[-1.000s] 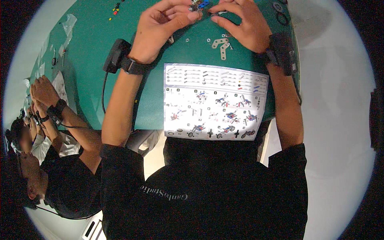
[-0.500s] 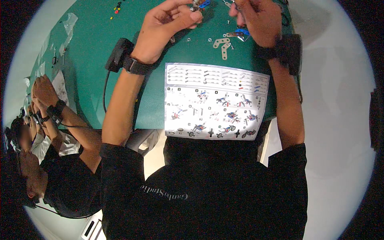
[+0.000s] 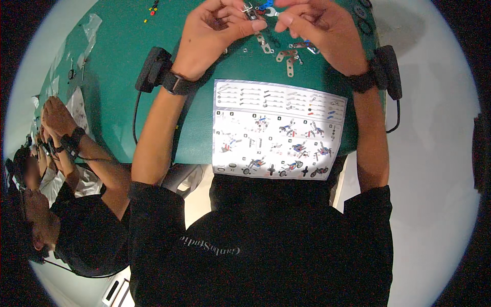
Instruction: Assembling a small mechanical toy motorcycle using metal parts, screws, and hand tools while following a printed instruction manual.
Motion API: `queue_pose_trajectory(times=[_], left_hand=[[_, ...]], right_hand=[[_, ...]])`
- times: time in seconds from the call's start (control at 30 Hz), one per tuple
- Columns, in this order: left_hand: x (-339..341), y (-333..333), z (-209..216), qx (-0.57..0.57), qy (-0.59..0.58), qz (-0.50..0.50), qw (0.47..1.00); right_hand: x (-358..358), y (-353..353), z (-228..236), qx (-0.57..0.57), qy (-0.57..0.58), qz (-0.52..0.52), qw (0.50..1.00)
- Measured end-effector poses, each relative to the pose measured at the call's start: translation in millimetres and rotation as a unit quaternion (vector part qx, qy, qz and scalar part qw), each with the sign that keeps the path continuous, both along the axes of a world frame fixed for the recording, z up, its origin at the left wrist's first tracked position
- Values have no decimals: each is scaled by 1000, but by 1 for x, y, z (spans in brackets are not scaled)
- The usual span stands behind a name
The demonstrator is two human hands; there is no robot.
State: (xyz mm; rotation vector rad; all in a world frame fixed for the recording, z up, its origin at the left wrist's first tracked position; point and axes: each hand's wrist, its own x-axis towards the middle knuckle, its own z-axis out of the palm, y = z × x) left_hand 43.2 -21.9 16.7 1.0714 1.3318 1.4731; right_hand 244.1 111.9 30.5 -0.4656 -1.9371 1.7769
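My left hand (image 3: 209, 41) pinches a small metal model assembly (image 3: 250, 14) between thumb and fingers at the far edge of the view. A perforated silver strip (image 3: 264, 45) shows just below that thumb; whether it belongs to the assembly I cannot tell. My right hand (image 3: 330, 38) is closed on a small silver open-ended wrench (image 3: 272, 12), its jaw pointing left toward the assembly. A blue part (image 3: 266, 4) shows behind the wrench. Under the right hand lie angled perforated metal plates (image 3: 290, 65) and a screw (image 3: 299, 61).
A printed instruction sheet (image 3: 276, 125) lies at the near edge of the green table mat (image 3: 117, 102). Black rings (image 3: 364, 25) rest at the far right. Small yellow and red parts (image 3: 152, 13) sit far left. Another person's hands (image 3: 57, 120) work at the left.
My right hand has moved left toward the left hand, bringing the wrench close to the assembly. The assembly has turned in my left fingers, and the black rings show more at the right.
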Motion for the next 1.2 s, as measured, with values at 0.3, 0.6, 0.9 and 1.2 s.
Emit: queue_pose_trajectory(times=[0.3,0.6,0.9,1.2], left_hand=[[1,-1,-1,-12,-44,-72,996],[-7,-5,-9,-25,27,-108,993],[-9,-2,-2,-42,78,-112,990],[-4,-6,10,-39,52,-133,989]], right_hand=[[-2,-6,3,114,-10,-8,993],[1,-11,17,97,-59,13,993],[3,-4,5,87,-30,49,995],[5,-8,17,82,-51,27,995]])
